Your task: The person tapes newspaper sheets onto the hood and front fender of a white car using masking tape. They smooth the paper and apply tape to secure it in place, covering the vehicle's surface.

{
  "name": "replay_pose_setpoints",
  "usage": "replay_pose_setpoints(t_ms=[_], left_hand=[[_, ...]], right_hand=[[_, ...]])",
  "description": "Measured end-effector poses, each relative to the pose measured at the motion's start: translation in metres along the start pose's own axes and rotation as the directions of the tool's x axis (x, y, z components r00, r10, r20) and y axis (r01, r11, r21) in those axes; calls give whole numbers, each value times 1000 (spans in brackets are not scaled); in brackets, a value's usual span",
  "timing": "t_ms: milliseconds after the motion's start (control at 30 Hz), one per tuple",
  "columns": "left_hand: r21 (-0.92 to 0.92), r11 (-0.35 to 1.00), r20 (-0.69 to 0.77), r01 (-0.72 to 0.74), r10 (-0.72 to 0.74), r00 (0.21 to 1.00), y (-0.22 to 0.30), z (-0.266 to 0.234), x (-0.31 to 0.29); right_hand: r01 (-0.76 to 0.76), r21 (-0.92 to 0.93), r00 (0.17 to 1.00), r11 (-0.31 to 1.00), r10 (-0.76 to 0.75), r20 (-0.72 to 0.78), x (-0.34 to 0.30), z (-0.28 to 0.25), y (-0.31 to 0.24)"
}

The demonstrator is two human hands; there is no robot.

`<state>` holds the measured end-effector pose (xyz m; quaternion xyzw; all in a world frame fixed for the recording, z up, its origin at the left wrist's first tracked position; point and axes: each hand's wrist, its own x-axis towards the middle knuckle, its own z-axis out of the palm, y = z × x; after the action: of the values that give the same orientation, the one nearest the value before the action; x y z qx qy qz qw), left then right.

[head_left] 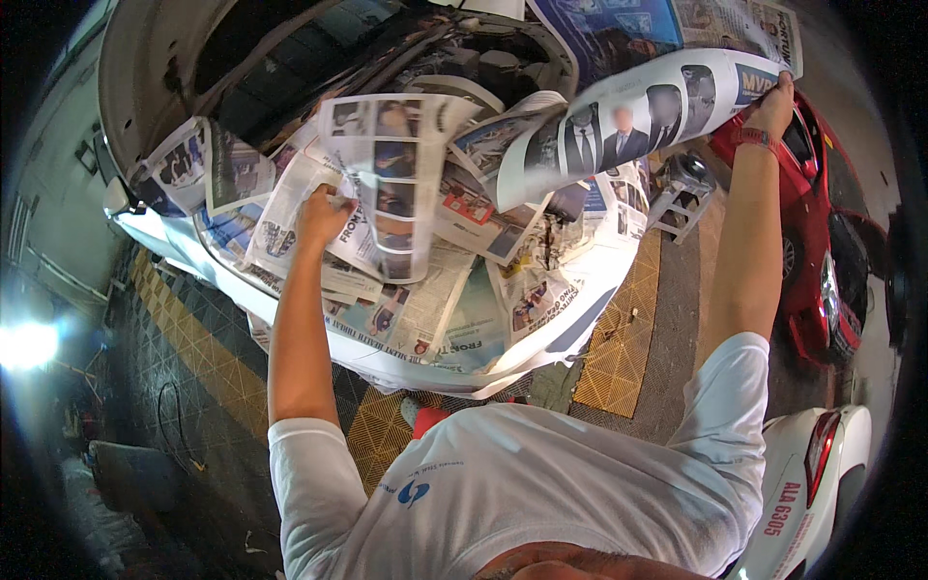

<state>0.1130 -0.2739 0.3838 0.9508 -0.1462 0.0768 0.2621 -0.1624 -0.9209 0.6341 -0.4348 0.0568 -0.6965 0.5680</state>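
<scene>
Arms spread wide, I lean over the front of a white car [333,350] covered with overlapping newspaper pages. My right hand [771,104], out at the far right, is closed on the corner of a raised newspaper sheet [619,133]. That sheet bows across the air toward the middle, with a row of portrait photos on it. My left hand [324,215] is closed on newspaper over the left part of the car. Beside it a loose page [396,184] with a strip of photos stands up, slightly blurred. Other pages [469,314] lie wrinkled along the front edge.
A dark opening [483,68] under the raised hood [145,58] lies beyond the papers. At right stand a red car [822,280], a grey stool-like stand [684,188] and a white vehicle part with a red lamp [807,483]. A bright lamp [27,346] glares at left.
</scene>
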Motion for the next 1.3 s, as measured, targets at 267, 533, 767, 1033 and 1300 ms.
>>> replay_pose_setpoints(t_ms=[267,533,767,1033,1300], left_hand=[[-268,963,-242,34,-102,965,-99,59,96],[-534,647,-633,-545,122,765,143,-34,-40],[-519,388,-361,-762,709,607,263,-70,-122],[-905,233,-71,-357,744,665,224,-134,-221],[-183,601,-93,-778,777,622,39,-209,-425]], right_hand=[[112,132,990,985,-122,74,-9,-42,-53],[325,-53,931,944,-310,195,-128,14,-111],[415,-289,818,863,-215,533,-232,101,-162],[647,-122,518,753,-317,794,-325,121,-239],[545,293,-489,786,14,872,-507,117,-343]])
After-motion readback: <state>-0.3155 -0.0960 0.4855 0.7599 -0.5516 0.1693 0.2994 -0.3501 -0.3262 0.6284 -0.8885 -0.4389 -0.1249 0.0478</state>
